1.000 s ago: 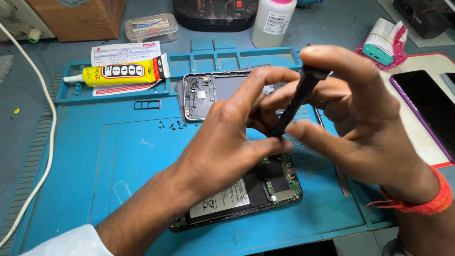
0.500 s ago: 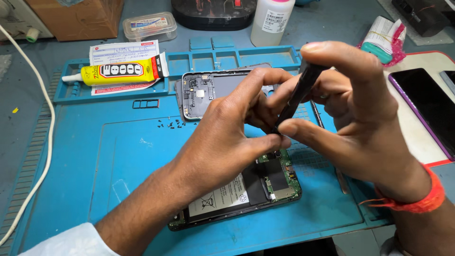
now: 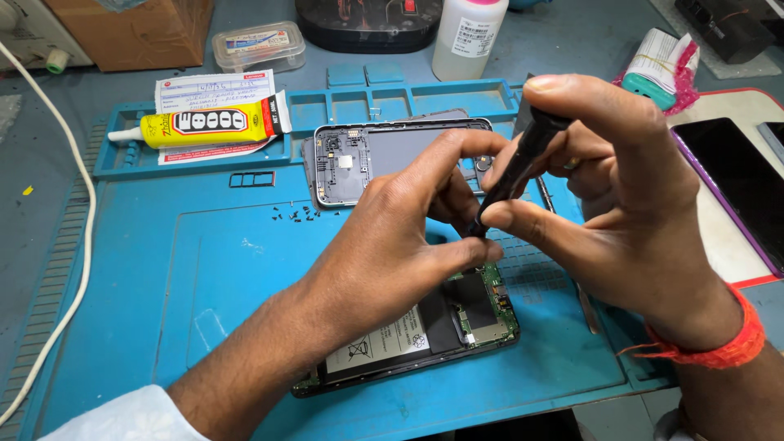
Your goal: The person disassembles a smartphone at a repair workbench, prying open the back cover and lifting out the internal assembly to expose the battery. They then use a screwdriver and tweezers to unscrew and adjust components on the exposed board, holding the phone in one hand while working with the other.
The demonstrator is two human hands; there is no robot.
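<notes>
**Two hands, one screwdriver, an opened phone**

Closest to the viewer, an opened phone (image 3: pixel 457 327) lies flat on the blue work mat (image 3: pixel 163 278), its back removed so the battery and green circuit board show. The forearm with the white sleeve crosses over its lower end and hides part of it.

Just above the phone's upper end, the two hands meet. The left hand (image 3: pixel 392 245) is curled, thumb and forefinger pinched together around the lower end of the black screwdriver (image 3: pixel 514 175), right where its tip comes down toward the board; the tip itself is hidden behind the fingers. The right hand (image 3: pixel 621 204), with an orange thread band (image 3: pixel 719 351) at the wrist, grips the same screwdriver, forefinger capping its top and thumb pressed on the shaft. The tool stands tilted, leaning away to the right.

Behind the hands lies the phone's grey inner frame (image 3: pixel 359 159), partly covered by them. A scatter of tiny dark screws (image 3: pixel 298 214) sits on the mat just left of it.

Farther back, a yellow glue tube (image 3: pixel 204 126) rests on a slip of paper in the mat's tray row. Beyond stand a clear plastic box (image 3: pixel 257 45) and a white bottle (image 3: pixel 469 33).
</notes>
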